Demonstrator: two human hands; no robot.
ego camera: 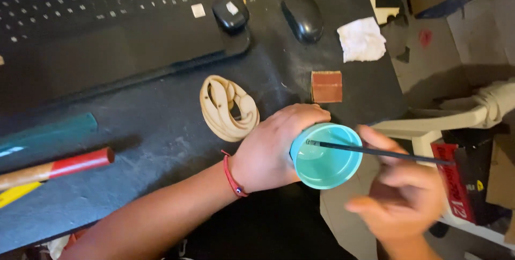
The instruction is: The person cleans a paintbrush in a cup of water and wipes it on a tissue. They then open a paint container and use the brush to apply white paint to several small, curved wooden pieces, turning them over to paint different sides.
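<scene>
Left hand (273, 150) wraps the outside of a turquoise plastic cup (327, 166), fingers curled round its wall; cup tipped so the smooth round mouth faces the camera, held off the near edge of the black desk (161, 131). A red cord bracelet (232, 177) sits on that wrist.

Right hand (399, 195), just right of the cup and motion-blurred, pinches a thin dark paintbrush (375, 151); the handle runs nearly level, tip inside the cup's rim at upper left. Whether bristles touch the inner wall is hard to tell.

Beyond the cup, on the desk:
- carved pale wooden piece (228, 107), oval, looped openwork, matte, just up-left of the cup hand.
- small reddish-brown square block (326, 86), directly above the cup.
- crumpled white paper tissue (362, 39), farther up and right.
- glossy black computer mouse (303, 17), up from the block.
- black laptop (107, 24), well up-left.

Far left of the cup: wooden tool handle (53, 169) with red-painted end, cylindrical. Right of the cup, off the desk: white plastic chair (445, 120).
</scene>
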